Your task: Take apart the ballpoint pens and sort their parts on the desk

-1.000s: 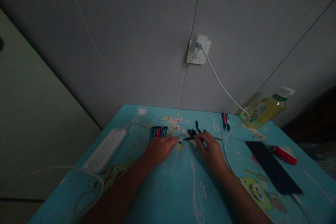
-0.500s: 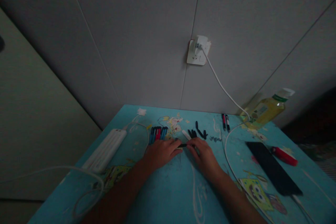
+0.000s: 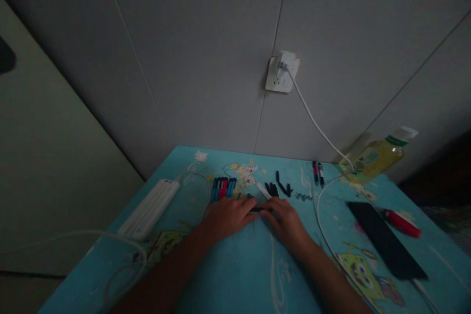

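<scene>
Close together at the middle of the table are my left hand and my right hand, both with fingers closed. A thin dark pen lies level between their fingertips, each hand gripping one end; most of it is covered by fingers. Just behind my left hand stands a row of blue and red pen barrels with dark ends. Several short black pen parts lie behind my right hand, beside a white strip. Farther right are more black pieces and a small heap of grey bits, perhaps springs.
Two pens lie near the wall. A tilted bottle of yellow liquid, a black phone and a red-handled object occupy the right side. A white power strip lies left. White cable crosses the table from the wall socket.
The view has shifted slightly. Both hands have drawn a little closer together around the dark pen, and less of it shows between the fingers.
</scene>
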Demonstrator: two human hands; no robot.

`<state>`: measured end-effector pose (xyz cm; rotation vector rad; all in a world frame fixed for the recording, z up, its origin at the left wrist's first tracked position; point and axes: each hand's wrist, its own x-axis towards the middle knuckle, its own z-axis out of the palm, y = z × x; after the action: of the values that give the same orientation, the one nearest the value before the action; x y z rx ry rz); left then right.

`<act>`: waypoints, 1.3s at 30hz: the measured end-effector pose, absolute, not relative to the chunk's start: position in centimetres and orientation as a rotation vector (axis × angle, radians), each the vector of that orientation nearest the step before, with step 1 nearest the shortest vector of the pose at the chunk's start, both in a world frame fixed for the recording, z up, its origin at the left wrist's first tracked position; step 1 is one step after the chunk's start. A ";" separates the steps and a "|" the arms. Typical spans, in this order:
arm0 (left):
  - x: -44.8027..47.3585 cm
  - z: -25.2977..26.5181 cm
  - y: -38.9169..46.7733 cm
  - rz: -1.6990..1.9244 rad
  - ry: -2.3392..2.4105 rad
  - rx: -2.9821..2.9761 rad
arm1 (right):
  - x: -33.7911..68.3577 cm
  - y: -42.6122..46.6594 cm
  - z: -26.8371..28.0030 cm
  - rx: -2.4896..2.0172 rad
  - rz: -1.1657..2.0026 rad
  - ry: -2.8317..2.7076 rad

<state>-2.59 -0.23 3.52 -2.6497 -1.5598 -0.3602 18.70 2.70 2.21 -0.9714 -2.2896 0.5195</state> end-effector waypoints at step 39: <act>-2.1 3.0 -0.2 -0.541 -1.713 -2.548 | 23.3 7.3 -0.1 -1.554 -0.321 -1.927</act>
<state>-2.07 -0.19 3.02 -2.5483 -1.7126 -0.5410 23.28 7.30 -0.13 -1.5544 -1.9269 -0.3214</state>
